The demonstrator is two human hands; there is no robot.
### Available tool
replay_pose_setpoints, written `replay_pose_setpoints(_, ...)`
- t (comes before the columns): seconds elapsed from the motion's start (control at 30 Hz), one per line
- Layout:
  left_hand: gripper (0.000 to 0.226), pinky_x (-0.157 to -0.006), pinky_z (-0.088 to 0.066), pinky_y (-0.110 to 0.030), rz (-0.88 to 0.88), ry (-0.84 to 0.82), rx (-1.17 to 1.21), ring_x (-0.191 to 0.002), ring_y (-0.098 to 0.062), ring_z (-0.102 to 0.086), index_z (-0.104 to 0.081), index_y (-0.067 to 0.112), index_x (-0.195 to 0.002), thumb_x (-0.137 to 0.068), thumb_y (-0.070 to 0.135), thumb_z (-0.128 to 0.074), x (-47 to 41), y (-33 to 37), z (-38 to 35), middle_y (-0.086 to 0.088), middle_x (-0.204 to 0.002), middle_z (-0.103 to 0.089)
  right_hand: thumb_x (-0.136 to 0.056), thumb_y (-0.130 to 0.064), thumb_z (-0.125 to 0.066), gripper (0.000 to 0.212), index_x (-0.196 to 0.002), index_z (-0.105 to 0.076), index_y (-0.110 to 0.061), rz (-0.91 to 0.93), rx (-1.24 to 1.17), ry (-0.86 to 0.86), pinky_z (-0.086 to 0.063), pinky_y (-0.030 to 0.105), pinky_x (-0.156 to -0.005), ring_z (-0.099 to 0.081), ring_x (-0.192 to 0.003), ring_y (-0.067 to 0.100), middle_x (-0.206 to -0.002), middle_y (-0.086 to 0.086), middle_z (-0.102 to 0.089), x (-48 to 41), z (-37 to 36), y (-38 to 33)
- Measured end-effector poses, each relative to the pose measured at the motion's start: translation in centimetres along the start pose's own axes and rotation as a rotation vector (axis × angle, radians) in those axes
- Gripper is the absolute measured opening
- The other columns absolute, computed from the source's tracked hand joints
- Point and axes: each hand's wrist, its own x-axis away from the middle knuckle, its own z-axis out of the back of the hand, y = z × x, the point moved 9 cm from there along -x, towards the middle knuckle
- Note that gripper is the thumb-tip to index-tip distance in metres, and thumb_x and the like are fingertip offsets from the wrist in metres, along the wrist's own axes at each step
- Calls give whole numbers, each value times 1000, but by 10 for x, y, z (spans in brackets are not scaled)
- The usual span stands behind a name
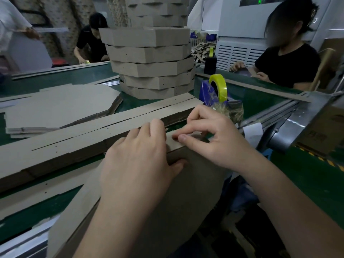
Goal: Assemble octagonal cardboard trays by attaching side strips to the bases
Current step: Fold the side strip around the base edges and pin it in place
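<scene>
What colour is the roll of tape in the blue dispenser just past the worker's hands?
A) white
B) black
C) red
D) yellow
D: the tape roll in the blue dispenser, beyond the right hand pinching the side strip, is bright yellow.

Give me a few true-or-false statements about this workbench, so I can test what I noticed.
1. A tall stack of finished trays stands on the green table. True.
2. The tape roll is red. False: it is yellow and sits on a blue dispenser.
3. Both hands are on the side strip at the near edge. True: the left hand holds it and the right hand pinches its top edge.
4. The pile of flat bases lies to the right of the tape roll. False: it lies to the left.
5. The right hand holds scissors. False: it holds no tool, only cardboard.
</scene>
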Motion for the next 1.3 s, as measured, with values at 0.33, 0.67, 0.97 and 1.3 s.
replay_pose_setpoints(0.33, 56, -50, -14, -27, -34, 21, 14, -60, -15, -59, -47, 24, -77, -53, 67, -71, 1, 8, 4, 10, -66, -56, -85, -15, -73, 9, -93, -76, -19, -24, -87, -159, -45, 43, -63, -52, -71, 25, -88, -1, -55, -6, -3, 0)
replay_pose_setpoints(0.67, 57, -49, -11, -28, -55, 23, 14, -59, -16, -57, -47, 23, -78, -53, 69, -69, 1, 13, 6, 9, -65, -55, -84, -17, -72, 6, -84, -72, -23, -86, 22, -408, -44, 27, -70, -50, -74, 4, -87, -10, -54, -17, -4, -7)
replay_pose_setpoints(0.97, 59, -50, -16, -27, -71, 21, 23, -57, -17, -57, -49, 23, -77, -49, 70, -73, 1, 19, 7, 8, -64, -55, -85, -20, -67, 16, -82, -60, -34, -181, 107, -801, -46, 23, -71, -53, -72, 1, -92, -7, -61, -22, -19, -4)
replay_pose_setpoints(1.3, 59, -52, -17, -27, -87, 31, 35, -58, -19, -57, -48, 21, -77, -50, 67, -74, 2, 21, 8, 6, -65, -56, -82, -14, -71, 13, -79, -63, -24, -200, 127, -844, -42, 11, -59, -53, -62, -4, -78, -7, -61, -27, -21, -6)
